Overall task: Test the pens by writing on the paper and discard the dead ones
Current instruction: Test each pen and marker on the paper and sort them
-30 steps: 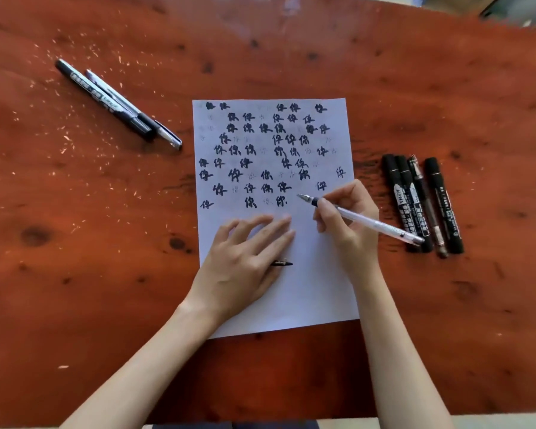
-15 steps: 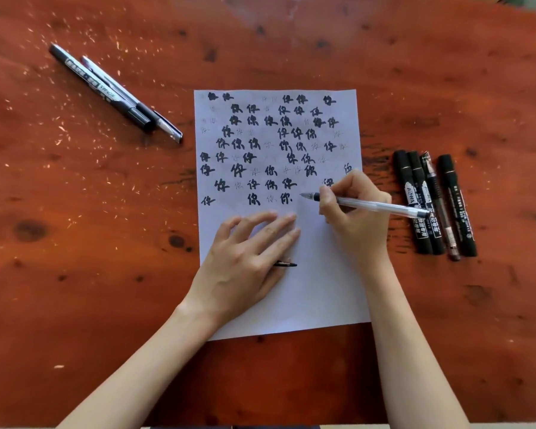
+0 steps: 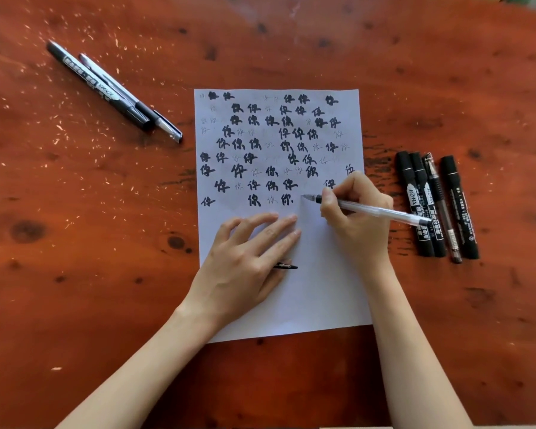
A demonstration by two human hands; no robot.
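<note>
- Two hands work over the paper (image 3: 322,289), which lies flat on the red-brown wooden desk (image 3: 75,274) with its long axis running away from us.
- We see the right hand (image 3: 358,218) pinching a clear-barrelled pen (image 3: 372,210) between thumb and curled fingers, close behind the tip.
- The pen's long axis runs nearly across the sheet, tilted slightly: its metal tip points left, at or just above the blank patch right of the last written character; we cannot tell whether it touches. Its dark rear end points right and a little toward us, reaching over the group of markers.
- We see the left hand (image 3: 248,264) lying palm down on the lower half of the paper, fingers straight and slightly spread, pointing up and to the right, gripping nothing.
- A small black clip-like part (image 3: 287,266) shows at the edge of the left hand; we cannot tell what it belongs to.
- Rows of black characters, some bold and some faint, fill the upper half of the paper.
- Four dark markers and pens (image 3: 437,205) lie side by side on the desk right of the paper, long axes running roughly away from us.
- Two pens (image 3: 112,88) lie together at upper left, well apart from the paper, long axes diagonal from upper left to lower right.
</note>
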